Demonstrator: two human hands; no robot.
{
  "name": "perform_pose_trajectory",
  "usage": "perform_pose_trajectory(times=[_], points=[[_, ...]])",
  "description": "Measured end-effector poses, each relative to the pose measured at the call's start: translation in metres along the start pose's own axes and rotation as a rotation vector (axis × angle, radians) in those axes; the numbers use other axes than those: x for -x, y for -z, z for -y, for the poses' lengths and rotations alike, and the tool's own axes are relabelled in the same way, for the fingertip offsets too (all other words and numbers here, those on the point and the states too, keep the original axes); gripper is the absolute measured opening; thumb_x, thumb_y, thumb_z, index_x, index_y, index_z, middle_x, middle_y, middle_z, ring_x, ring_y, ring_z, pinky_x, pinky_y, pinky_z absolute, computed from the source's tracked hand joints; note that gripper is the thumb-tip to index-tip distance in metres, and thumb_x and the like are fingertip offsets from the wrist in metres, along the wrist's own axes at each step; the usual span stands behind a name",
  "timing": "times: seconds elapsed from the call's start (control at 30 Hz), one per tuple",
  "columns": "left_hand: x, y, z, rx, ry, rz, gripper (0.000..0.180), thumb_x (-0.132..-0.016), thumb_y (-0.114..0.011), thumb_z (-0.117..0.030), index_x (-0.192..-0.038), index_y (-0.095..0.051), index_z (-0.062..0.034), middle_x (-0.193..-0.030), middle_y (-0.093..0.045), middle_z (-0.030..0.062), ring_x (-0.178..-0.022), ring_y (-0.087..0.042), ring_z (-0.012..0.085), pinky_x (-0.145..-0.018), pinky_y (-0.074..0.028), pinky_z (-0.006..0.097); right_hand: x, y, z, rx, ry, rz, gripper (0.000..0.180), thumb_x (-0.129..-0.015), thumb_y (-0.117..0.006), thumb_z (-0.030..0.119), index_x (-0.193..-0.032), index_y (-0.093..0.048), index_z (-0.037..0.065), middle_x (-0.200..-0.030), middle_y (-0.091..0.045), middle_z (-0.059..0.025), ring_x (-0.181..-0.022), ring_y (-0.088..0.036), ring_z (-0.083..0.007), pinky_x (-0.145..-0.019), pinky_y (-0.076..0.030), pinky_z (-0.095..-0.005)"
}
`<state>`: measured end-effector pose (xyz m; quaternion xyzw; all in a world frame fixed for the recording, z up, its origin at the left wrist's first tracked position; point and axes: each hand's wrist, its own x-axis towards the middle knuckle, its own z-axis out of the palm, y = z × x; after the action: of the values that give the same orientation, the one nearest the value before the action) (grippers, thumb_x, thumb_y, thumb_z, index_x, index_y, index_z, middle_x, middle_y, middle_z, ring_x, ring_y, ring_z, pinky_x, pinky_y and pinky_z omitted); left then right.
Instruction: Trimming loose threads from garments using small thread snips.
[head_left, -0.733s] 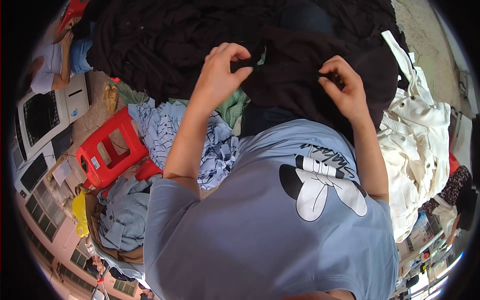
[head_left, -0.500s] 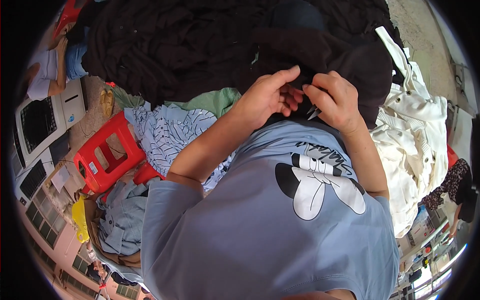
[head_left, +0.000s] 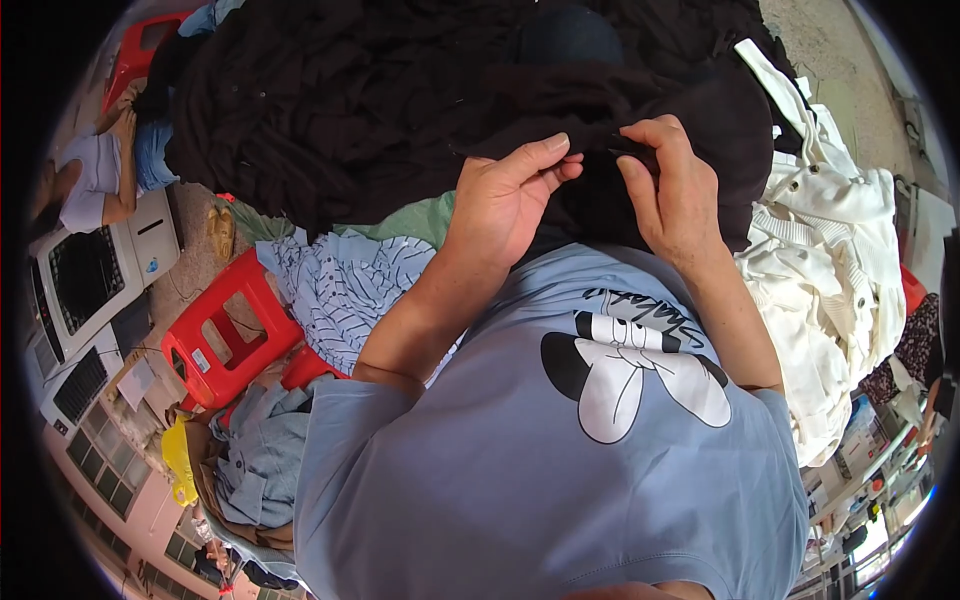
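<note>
A black garment (head_left: pixel 590 110) lies across my lap, over the front of a big dark pile. My left hand (head_left: pixel 505 205) pinches its cloth between thumb and fingertips, palm partly turned up. Close by on the right, my right hand (head_left: pixel 675 190) is bent round with thumb and forefinger apart. A small dark pointed tip, seemingly of thread snips (head_left: pixel 615 151), shows at those fingertips. Most of the tool is hidden by the hand and lost against the black cloth.
White garments (head_left: pixel 810 250) are heaped at my right. To my left are a striped blue shirt (head_left: pixel 345 280), a red plastic stool (head_left: pixel 235 325) and a container of blue-grey clothes (head_left: pixel 260 460). Another person (head_left: pixel 95 175) sits at the far left.
My hands have moved slightly apart, and my right thumb and forefinger have opened. The metal blades that pointed down below my right hand no longer show there. The left fingers now pinch the cloth.
</note>
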<state>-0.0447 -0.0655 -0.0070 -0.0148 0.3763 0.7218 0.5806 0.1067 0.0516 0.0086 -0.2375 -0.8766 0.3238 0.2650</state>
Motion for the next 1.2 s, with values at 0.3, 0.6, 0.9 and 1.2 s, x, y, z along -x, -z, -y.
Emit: perform_pose_trajectory(times=[0.3,0.6,0.9,1.2], points=[[-0.004,-0.010,0.002,0.079,0.053,-0.019,0.013,-0.088,-0.066,-0.007,-0.089,-0.069,0.0063,-0.092,-0.067,0.0133,-0.087,-0.063,0.0218,-0.081,-0.050,0.034,-0.009,-0.010,-0.005,0.137,0.170,-0.104,0.028,-0.077,-0.074,0.007,-0.099,-0.058,0.005,-0.086,-0.061,-0.0078,-0.071,-0.063,-0.0249,-0.058,-0.049,-0.0307],[-0.007,-0.012,0.007,0.111,0.090,-0.012,0.012,-0.089,-0.064,-0.005,-0.090,-0.068,0.0056,-0.093,-0.067,0.0133,-0.086,-0.063,0.0213,-0.080,-0.051,0.034,-0.011,-0.012,-0.008,0.132,0.160,-0.118,0.027,-0.076,-0.074,0.008,-0.098,-0.059,0.006,-0.086,-0.062,-0.0067,-0.072,-0.063,-0.0235,-0.058,-0.050,-0.0298],[-0.010,-0.009,0.010,0.120,0.096,-0.006,0.012,-0.089,-0.064,-0.004,-0.090,-0.068,0.0064,-0.094,-0.067,0.0137,-0.086,-0.063,0.0212,-0.080,-0.051,0.034,-0.010,-0.013,-0.014,0.254,0.281,-0.178,0.025,-0.074,-0.075,0.008,-0.095,-0.061,0.007,-0.083,-0.063,-0.0045,-0.071,-0.063,-0.0215,-0.058,-0.049,-0.0298],[-0.011,-0.011,0.014,0.115,0.088,-0.022,0.012,-0.088,-0.064,-0.005,-0.092,-0.069,0.0057,-0.094,-0.068,0.0131,-0.089,-0.063,0.0208,-0.080,-0.051,0.035,-0.011,-0.008,-0.004,-0.258,-0.123,-0.031,0.019,-0.086,-0.066,0.009,-0.103,-0.060,0.003,-0.089,-0.058,-0.0084,-0.073,-0.061,-0.0196,-0.062,-0.047,-0.0268]])
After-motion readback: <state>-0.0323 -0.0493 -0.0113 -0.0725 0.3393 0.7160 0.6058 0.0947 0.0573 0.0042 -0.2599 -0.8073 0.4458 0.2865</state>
